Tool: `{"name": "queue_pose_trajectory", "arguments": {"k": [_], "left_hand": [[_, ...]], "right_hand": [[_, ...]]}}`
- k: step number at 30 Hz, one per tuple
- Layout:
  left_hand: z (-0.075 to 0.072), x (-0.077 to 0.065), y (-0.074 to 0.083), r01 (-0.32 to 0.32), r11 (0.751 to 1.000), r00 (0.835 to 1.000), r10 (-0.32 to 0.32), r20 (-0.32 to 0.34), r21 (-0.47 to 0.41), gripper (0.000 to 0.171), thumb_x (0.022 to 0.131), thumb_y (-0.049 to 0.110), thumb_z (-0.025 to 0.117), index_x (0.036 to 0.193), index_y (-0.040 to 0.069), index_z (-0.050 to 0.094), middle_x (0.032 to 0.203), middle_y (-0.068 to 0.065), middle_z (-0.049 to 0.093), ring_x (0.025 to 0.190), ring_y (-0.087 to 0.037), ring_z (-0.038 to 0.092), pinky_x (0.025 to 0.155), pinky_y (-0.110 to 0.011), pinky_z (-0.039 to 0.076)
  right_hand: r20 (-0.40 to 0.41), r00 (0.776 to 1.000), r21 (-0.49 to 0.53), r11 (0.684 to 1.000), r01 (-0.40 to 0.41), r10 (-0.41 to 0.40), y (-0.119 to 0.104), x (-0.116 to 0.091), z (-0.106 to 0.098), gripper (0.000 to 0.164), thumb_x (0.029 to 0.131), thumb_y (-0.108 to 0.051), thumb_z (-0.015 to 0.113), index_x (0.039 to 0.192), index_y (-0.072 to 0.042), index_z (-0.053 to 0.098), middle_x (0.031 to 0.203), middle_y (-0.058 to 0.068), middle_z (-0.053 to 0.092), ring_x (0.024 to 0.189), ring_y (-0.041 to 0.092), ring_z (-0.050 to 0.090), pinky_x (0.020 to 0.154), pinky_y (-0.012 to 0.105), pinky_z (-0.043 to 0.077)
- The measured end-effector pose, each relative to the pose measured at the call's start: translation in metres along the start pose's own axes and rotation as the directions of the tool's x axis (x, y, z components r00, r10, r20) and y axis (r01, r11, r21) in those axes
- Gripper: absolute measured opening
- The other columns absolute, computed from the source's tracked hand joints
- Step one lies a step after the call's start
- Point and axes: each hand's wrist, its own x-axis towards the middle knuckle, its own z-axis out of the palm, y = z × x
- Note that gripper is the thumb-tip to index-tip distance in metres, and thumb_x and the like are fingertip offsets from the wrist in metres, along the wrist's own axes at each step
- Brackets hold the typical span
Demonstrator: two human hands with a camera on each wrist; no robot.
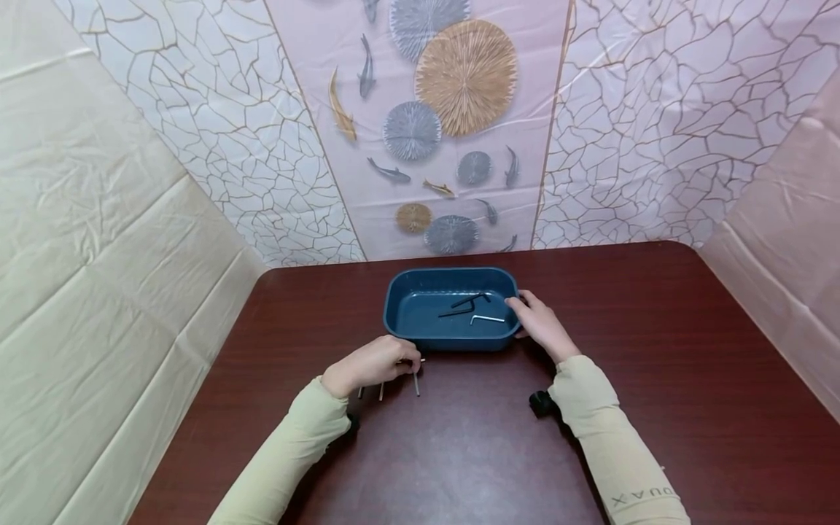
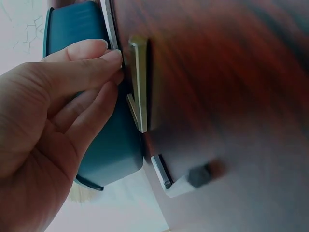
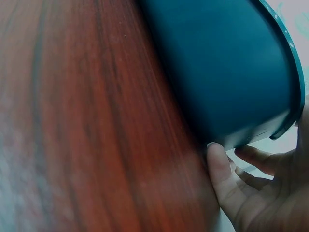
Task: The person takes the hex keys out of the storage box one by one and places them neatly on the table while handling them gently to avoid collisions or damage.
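My left hand (image 1: 380,361) is at the near left side of a blue plastic tray (image 1: 453,344). Its thumb and fingertips pinch a silver hex key (image 2: 110,24). Below that hand, two more hex keys lie on the table, one of them a brassy-looking hex key (image 2: 140,82) close to the fingertips, the other a hex key (image 2: 161,169) nearer the tray's corner. My right hand (image 1: 541,324) grips the tray's right end, fingers at the rim and thumb (image 3: 219,162) low against the wall. Inside the tray lie black hex keys (image 1: 457,312) and a silver hex key (image 1: 488,319).
The dark red-brown wooden table (image 1: 472,452) reaches to a patterned cloth backdrop (image 1: 426,182) behind the tray. Pale cloth walls (image 1: 98,292) stand at both sides. A black wrist device (image 1: 541,403) hangs under the right sleeve.
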Motion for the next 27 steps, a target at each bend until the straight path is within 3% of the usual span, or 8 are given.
{"name": "queue_pose_trajectory", "arguments": {"k": [6, 27], "left_hand": [[-0.0007, 0.0013, -0.0019, -0.002, 1.000, 1.000, 0.002, 0.023, 0.007, 0.016, 0.091, 0.000, 0.071, 0.093, 0.016, 0.074, 0.098, 0.007, 0.071, 0.093, -0.003, 0.064, 0.082, -0.017, 0.051], [-0.0036, -0.0026, 0.0010, 0.010, 1.000, 0.999, -0.011, 0.051, 0.016, 0.023, 0.090, -0.005, 0.068, 0.088, 0.016, 0.076, 0.092, 0.009, 0.069, 0.087, -0.004, 0.062, 0.078, -0.019, 0.051]], "right_hand": [[0.001, 1.000, -0.001, 1.000, 0.002, -0.002, -0.0014, -0.0006, -0.0012, 0.069, 0.107, -0.046, 0.041, 0.158, -0.004, 0.024, 0.153, 0.024, 0.038, 0.108, 0.034, 0.060, 0.081, 0.038, 0.057], [-0.003, 1.000, -0.014, 1.000, -0.008, 0.008, -0.0025, -0.0015, -0.0012, 0.069, 0.106, -0.046, 0.042, 0.159, -0.004, 0.025, 0.151, 0.024, 0.041, 0.100, 0.031, 0.063, 0.079, 0.037, 0.057]]}}
